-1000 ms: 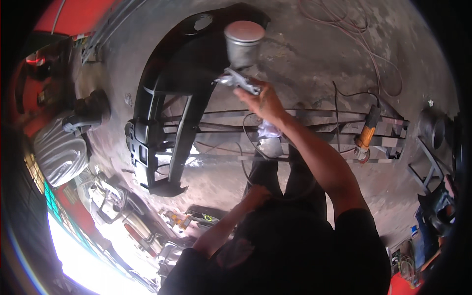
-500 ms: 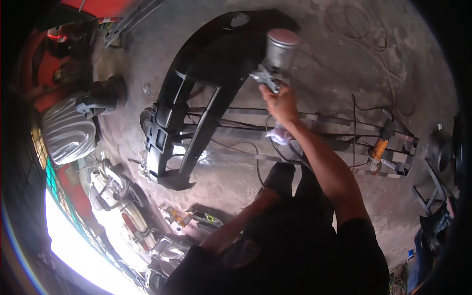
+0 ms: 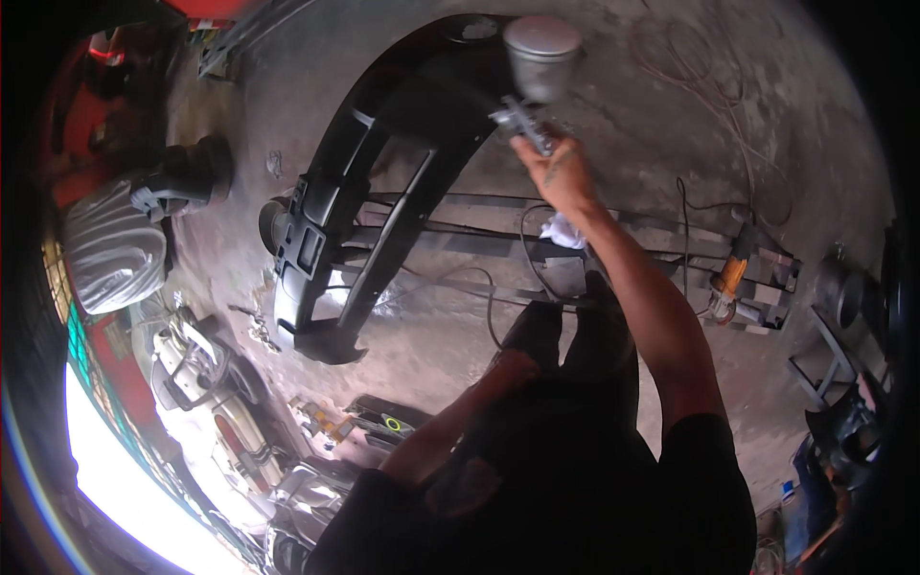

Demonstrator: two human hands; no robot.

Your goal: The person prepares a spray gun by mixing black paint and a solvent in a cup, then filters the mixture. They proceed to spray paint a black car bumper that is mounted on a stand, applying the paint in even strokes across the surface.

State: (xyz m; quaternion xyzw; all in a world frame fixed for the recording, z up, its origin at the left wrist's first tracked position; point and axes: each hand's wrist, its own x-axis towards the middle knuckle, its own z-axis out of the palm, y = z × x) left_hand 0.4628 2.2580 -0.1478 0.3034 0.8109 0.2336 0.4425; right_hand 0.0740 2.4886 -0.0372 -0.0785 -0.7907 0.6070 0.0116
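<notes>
My right hand (image 3: 561, 174) is closed round the grip of a metal spray gun (image 3: 523, 125), with a silvery paint cup (image 3: 543, 57) on top. The gun's nozzle points left at a black car bumper (image 3: 422, 115), close to its surface but apart from it. The bumper curves from far right to near left, across a low metal frame. My left hand (image 3: 517, 366) rests low by my thigh, its fingers lost in shadow. A thin dark hose (image 3: 493, 307) loops down to it; whether the hand grips the hose cannot be made out.
An orange angle grinder (image 3: 733, 276) lies on the right end of the metal frame (image 3: 632, 235). A white cloth (image 3: 563, 231) is below my right wrist. Coiled hose (image 3: 704, 77) lies far right on the concrete. A plastic-covered object (image 3: 115, 244) and a motorcycle (image 3: 201, 369) stand left.
My right hand and the spray gun have shifted slightly right, the cup tipping more upright and moving up. The whole view has drifted a little left. My left hand stays low.
</notes>
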